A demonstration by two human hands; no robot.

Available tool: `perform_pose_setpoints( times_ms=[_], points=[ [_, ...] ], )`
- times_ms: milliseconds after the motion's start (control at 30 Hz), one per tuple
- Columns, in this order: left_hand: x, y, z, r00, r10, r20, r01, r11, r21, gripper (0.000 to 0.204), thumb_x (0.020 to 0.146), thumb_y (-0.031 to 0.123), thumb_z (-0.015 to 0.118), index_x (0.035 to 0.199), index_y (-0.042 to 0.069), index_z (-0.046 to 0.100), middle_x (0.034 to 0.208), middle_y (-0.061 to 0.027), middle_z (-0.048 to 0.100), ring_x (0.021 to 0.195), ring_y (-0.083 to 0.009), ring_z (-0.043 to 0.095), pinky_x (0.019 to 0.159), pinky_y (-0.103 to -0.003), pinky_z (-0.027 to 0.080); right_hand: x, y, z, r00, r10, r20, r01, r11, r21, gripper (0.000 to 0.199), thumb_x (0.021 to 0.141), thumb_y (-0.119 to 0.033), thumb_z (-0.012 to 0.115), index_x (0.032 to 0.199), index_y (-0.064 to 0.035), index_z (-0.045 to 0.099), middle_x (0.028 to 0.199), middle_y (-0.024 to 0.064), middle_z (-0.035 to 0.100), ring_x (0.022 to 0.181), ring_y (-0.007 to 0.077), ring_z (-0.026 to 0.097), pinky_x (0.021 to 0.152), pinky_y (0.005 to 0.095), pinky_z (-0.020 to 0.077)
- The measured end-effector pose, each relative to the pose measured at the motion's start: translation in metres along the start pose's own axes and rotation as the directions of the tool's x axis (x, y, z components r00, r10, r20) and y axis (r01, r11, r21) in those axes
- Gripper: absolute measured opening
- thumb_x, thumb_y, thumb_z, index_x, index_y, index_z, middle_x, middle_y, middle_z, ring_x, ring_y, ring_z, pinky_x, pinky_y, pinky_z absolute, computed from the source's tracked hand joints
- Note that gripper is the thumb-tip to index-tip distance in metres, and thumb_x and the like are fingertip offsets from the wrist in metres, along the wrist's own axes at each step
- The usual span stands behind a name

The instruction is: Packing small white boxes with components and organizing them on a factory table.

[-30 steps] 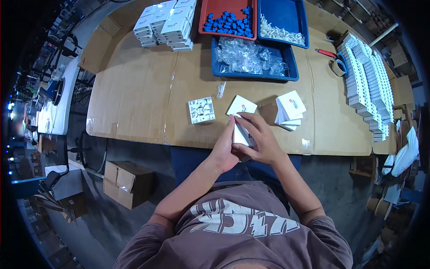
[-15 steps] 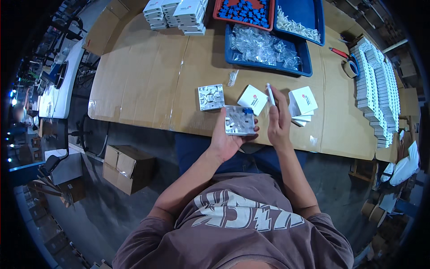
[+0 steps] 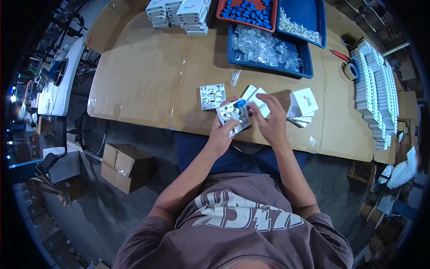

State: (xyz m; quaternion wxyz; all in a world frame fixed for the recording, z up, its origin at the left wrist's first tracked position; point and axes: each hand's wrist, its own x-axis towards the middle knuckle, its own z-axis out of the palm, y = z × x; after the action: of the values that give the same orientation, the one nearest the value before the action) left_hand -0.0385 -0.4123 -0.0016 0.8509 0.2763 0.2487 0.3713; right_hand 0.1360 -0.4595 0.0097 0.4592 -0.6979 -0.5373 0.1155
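Pinching white box [image 3: 233,111] between thumb and fingers, left hand [image 3: 220,136]; right hand [image 3: 273,123] pinching white cover [image 3: 257,99] just beside.

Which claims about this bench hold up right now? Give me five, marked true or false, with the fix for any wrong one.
1. The left hand holds an open white housing with a blue piece in it. True.
2. The right hand is inside the tray of white pegs. False: it is near the held housing, by the white covers.
3. The red tray contains clear plastic bags. False: it contains loose blue pieces.
4. A second white housing lies on the cardboard, hollow side up. True.
5. The red-handled tool lies at the table's left end. False: it lies toward the right, near the tape roll.
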Motion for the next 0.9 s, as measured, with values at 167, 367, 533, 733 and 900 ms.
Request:
perform_pose_setpoints(
  times_ms=[167, 367, 533, 733, 900],
  points=[
    [0.0, -0.006, 0.002, 0.993, 0.05, 0.106, -0.065, 0.987, 0.149, 0.06, 0.097, -0.008, 0.046, 0.154, 0.008, 0.038, 0.141, -0.0079, 0.052, 0.128, -0.016, 0.056, 0.109, -0.033, 0.049, 0.001, -0.018, 0.014, 0.946, 0.224, 0.234, -0.264, 0.951, 0.16, 0.037, 0.087, -0.026, 0.082, 0.106, 0.0049, 0.073, 0.087, 0.0171, 0.074, 0.079, 0.0231, 0.07, 0.074, 0.036, 0.0539],
    [0.002, -0.01, -0.002, 0.982, 0.113, 0.15, -0.152, 0.946, 0.288, 0.057, 0.098, -0.008, 0.044, 0.152, 0.009, 0.039, 0.139, -0.0078, 0.052, 0.131, -0.0165, 0.054, 0.111, -0.036, 0.049, 0.002, -0.019, 0.022, 0.917, 0.29, 0.274, -0.372, 0.87, 0.323, 0.028, 0.092, -0.018, 0.077, 0.105, 0.0062, 0.073, 0.082, 0.0122, 0.073, 0.074, 0.0138, 0.066, 0.068, 0.032, 0.0522],
    [0.012, -0.006, -0.016, 0.956, 0.263, -0.127, -0.245, 0.959, 0.14, 0.069, 0.088, -0.01, 0.04, 0.153, 0.013, 0.037, 0.138, -0.0128, 0.055, 0.125, -0.024, 0.06, 0.107, -0.042, 0.052, 0.002, -0.028, 0.022, 0.934, 0.342, 0.1, -0.348, 0.812, 0.468, 0.028, 0.095, -0.015, 0.075, 0.114, 0.0064, 0.072, 0.088, 0.0051, 0.075, 0.078, 0.0088, 0.067, 0.072, 0.0249, 0.054],
    [0.008, 0.017, -0.026, 0.964, 0.209, -0.166, -0.205, 0.978, 0.041, 0.071, 0.088, -0.007, 0.041, 0.155, 0.016, 0.037, 0.14, -0.0173, 0.056, 0.126, -0.03, 0.061, 0.104, -0.055, 0.054, 0.033, 0.011, -0.016, 0.652, 0.374, 0.659, -0.474, 0.88, -0.031, 0.034, 0.087, -0.01, 0.079, 0.117, 0.0037, 0.07, 0.077, 0.004, 0.069, 0.07, 0.0091, 0.064, 0.062, 0.0261, 0.0516],
    [0.005, 0.004, -0.014, 0.984, 0.128, -0.124, -0.121, 0.991, 0.061, 0.068, 0.09, -0.01, 0.039, 0.154, 0.013, 0.039, 0.138, -0.0151, 0.057, 0.125, -0.0257, 0.061, 0.099, -0.046, 0.059, 0.116, 0.034, -0.019, 0.869, 0.184, 0.459, -0.126, 0.98, -0.153, 0.039, 0.076, -0.025, 0.084, 0.101, 0.0039, 0.078, 0.086, 0.0193, 0.076, 0.074, 0.0278, 0.071, 0.066, 0.042, 0.0547]
  ],
)
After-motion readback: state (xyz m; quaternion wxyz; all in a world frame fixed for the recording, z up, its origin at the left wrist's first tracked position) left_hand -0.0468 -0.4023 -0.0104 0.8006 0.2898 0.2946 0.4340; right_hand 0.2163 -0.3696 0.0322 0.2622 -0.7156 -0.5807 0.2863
